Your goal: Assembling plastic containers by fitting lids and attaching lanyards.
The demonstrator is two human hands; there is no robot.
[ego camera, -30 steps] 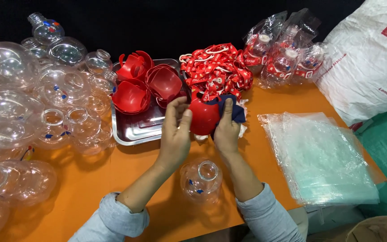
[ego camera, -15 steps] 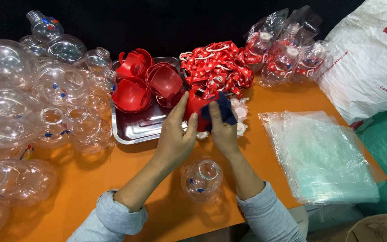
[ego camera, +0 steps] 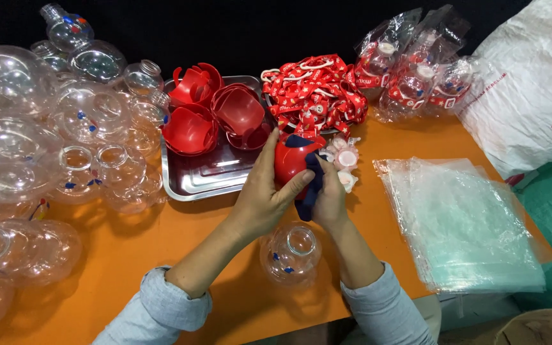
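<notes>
From your head camera, looking down at the orange table (ego camera: 129, 281): your left hand (ego camera: 263, 198) curls around a red dome-shaped plastic piece (ego camera: 291, 160), thumb lying across its front and fingers behind it. Your right hand (ego camera: 328, 199) is closed on a dark blue cloth (ego camera: 310, 191), which it presses against the right side of that red piece. The piece is held up just above the table's middle, right in front of the steel tray (ego camera: 206, 182).

The tray sits toward the far edge of the table and carries several more red plastic pieces (ego camera: 215, 115), stacked and nested loosely. Just beside it on the right lies a heap of red ribbon lanyards (ego camera: 317, 89) with white print. A few small white and pink caps (ego camera: 345, 160) lie just right of your hands.

Near the front edge, between your forearms, a clear plastic globe (ego camera: 290, 254) stands with its round opening facing up. Many more clear globes (ego camera: 46, 140) crowd the whole left side of the table. On the right side lies a flat stack of clear plastic bags (ego camera: 467, 223). Bagged finished items (ego camera: 416, 70) rest at the far right corner, next to a big white sack (ego camera: 531, 89).
</notes>
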